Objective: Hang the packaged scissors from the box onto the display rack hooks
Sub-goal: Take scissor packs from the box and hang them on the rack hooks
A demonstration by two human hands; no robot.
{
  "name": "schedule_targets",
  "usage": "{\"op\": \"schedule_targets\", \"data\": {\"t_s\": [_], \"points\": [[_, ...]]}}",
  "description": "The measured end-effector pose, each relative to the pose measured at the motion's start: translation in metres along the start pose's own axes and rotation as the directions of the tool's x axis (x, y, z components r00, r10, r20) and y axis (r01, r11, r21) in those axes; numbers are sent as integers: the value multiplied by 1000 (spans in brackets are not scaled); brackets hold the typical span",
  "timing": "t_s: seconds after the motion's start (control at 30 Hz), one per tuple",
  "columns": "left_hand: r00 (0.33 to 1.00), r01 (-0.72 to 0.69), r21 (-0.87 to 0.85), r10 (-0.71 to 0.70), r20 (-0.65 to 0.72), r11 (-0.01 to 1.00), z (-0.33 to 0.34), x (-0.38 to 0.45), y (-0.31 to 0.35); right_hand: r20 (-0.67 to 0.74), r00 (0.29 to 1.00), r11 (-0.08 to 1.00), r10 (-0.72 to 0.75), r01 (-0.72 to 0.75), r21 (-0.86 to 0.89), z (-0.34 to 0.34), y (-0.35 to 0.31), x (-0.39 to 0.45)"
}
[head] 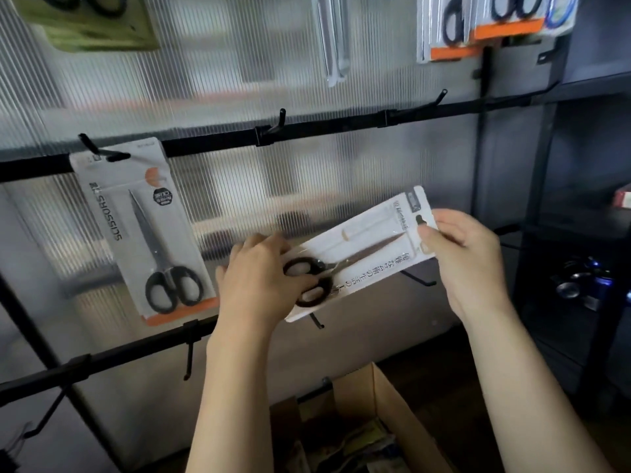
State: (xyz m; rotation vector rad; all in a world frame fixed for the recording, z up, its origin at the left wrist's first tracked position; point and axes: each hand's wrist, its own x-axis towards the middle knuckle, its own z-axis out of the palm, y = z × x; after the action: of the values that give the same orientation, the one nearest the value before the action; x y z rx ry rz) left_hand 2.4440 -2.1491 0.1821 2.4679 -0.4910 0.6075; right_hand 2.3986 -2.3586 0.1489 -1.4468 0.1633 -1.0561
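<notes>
A white packaged pair of scissors with black handles is held tilted in front of the rack, its top end pointing up and right. My left hand grips its handle end and my right hand pinches its top end by the hang hole. Another packaged pair of scissors, grey with an orange base, hangs on a hook of the middle black bar. Two bare hooks stand further right on that bar. The open cardboard box sits below, between my forearms.
More packaged scissors hang at the top right and a green pack at the top left. A lower bar carries more hooks. A dark shelf unit with small metal items stands at the right.
</notes>
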Motion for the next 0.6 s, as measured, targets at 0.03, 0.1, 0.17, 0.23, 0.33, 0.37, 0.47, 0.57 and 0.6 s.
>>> {"op": "schedule_targets", "data": {"t_s": [0.03,0.1,0.17,0.23,0.33,0.37,0.47,0.57,0.6], "points": [[999,-18,-66,20,30,998,0,1,1,36,999,999,-36,36,12,2,-8,-1],[992,-57,-227,81,98,972,3,2,6,91,991,995,-100,102,-15,11,-19,-5],[988,-116,-229,136,71,966,8,3,10,109,983,987,-147,154,-51,22,-25,-11],[989,-145,-217,143,-22,965,8,6,6,110,976,979,-186,193,-59,31,-29,-15],[978,-161,-359,100,-185,919,-4,6,2,127,976,977,-176,189,-100,39,-28,-20],[968,-168,-418,68,-243,893,-9,5,4,142,976,976,-165,182,-116,41,-25,-21],[921,-167,-574,-82,-382,802,-21,4,16,213,969,965,-123,167,-201,47,-14,-27],[893,-149,-628,-168,-417,763,-28,7,25,257,963,956,-84,151,-253,54,-1,-33],[894,-139,-629,-176,-411,764,-29,9,26,252,964,953,-82,150,-264,57,3,-34]]}}
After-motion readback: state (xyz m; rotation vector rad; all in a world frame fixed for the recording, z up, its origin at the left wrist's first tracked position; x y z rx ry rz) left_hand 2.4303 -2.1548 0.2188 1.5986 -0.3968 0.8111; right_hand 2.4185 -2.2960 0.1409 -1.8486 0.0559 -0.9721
